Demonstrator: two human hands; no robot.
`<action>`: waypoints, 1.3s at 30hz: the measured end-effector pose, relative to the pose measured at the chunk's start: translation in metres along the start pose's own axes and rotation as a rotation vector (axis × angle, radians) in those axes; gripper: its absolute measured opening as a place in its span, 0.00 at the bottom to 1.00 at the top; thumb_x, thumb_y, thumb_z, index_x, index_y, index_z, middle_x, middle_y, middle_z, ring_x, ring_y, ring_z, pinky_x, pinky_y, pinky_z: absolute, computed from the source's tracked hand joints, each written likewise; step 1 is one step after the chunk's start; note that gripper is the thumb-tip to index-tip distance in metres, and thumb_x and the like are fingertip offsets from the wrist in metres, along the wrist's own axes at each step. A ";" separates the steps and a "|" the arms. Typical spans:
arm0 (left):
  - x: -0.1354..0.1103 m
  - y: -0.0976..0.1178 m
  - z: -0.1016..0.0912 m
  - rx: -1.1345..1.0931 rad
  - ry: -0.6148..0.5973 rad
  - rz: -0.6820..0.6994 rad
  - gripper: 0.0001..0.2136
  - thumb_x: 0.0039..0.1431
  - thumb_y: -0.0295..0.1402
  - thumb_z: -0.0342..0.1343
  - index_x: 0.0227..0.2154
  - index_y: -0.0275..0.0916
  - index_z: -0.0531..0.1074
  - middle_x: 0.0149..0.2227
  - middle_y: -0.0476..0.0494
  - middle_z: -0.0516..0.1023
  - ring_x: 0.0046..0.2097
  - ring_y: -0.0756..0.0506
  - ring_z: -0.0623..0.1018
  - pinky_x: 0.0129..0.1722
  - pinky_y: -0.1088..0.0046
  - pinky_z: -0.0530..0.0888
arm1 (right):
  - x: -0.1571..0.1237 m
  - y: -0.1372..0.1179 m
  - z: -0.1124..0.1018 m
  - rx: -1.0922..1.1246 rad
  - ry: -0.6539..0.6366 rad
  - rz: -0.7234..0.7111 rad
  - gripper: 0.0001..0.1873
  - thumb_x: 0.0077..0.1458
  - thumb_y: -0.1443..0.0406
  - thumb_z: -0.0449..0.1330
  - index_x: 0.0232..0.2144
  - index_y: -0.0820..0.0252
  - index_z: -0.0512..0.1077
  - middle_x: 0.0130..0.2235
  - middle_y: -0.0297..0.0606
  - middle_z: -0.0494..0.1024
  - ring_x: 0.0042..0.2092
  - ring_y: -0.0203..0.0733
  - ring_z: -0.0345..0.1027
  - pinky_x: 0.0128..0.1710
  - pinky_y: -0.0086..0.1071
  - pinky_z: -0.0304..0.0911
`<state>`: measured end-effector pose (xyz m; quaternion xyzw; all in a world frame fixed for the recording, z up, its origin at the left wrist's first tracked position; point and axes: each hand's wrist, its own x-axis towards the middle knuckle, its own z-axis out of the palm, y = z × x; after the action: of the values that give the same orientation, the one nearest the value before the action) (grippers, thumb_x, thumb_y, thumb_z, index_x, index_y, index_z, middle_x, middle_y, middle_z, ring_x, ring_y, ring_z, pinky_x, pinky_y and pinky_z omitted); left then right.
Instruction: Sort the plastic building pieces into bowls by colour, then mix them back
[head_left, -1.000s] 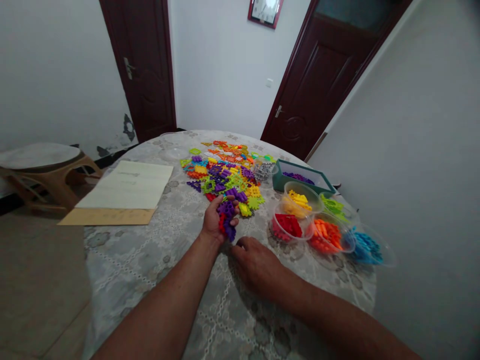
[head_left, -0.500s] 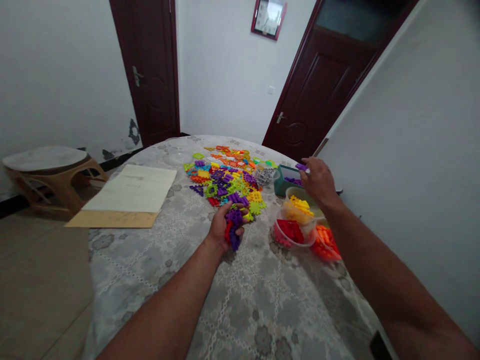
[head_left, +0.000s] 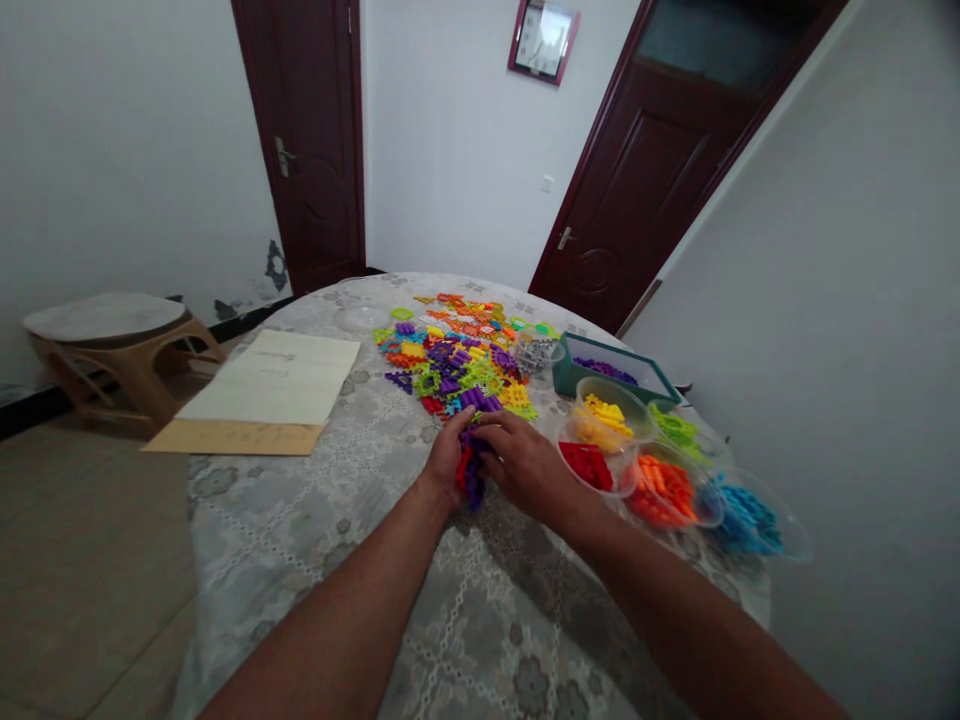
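My left hand (head_left: 442, 462) is closed around a small bunch of purple and red plastic building pieces (head_left: 473, 488), just above the tablecloth. Over them bends my right hand (head_left: 531, 468), its fingers curled and touching the purple pieces in the left palm; the fingertips are partly hidden. Right beyond both hands spreads a pile of mixed interlocking building pieces (head_left: 450, 360) in purple, yellow, green, orange and blue.
To the right stand a green box (head_left: 651, 372) of purple pieces and clear tubs of yellow (head_left: 602, 418), red (head_left: 586, 466), orange (head_left: 660, 488), green (head_left: 677, 432) and blue pieces (head_left: 750, 515). A grey-piece tub (head_left: 536, 352) sits behind. Paper sheets (head_left: 270, 378) lie left, near a stool (head_left: 124, 340).
My right hand has come from above the green box, where it held a purple piece, down and left to the pieces in my left hand. The left hand keeps its hold.
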<state>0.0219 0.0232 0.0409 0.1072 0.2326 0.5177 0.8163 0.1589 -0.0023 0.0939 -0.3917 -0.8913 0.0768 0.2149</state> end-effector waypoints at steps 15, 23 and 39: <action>0.001 0.003 -0.002 0.041 -0.053 -0.096 0.13 0.70 0.42 0.55 0.44 0.37 0.74 0.33 0.43 0.79 0.24 0.50 0.77 0.14 0.80 0.66 | 0.004 0.085 -0.081 0.418 -0.082 0.484 0.07 0.56 0.66 0.65 0.38 0.58 0.80 0.29 0.33 0.80 0.30 0.37 0.72 0.30 0.28 0.64; 0.002 0.003 -0.002 0.032 -0.042 -0.061 0.13 0.71 0.41 0.53 0.44 0.35 0.74 0.30 0.47 0.74 0.20 0.52 0.69 0.13 0.78 0.65 | 0.025 0.151 -0.117 0.228 0.578 0.727 0.25 0.55 0.62 0.61 0.56 0.61 0.75 0.41 0.42 0.84 0.41 0.47 0.80 0.40 0.37 0.74; -0.002 0.010 -0.005 -0.201 -0.097 -0.009 0.17 0.72 0.44 0.48 0.41 0.35 0.74 0.30 0.44 0.72 0.22 0.51 0.68 0.17 0.77 0.67 | -0.049 -0.033 0.037 0.020 0.106 0.138 0.15 0.63 0.72 0.61 0.51 0.54 0.72 0.52 0.47 0.77 0.53 0.52 0.75 0.52 0.45 0.76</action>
<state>0.0106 0.0253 0.0415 0.0488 0.1401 0.5289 0.8356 0.1502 -0.0594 0.0545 -0.4534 -0.8489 0.0796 0.2597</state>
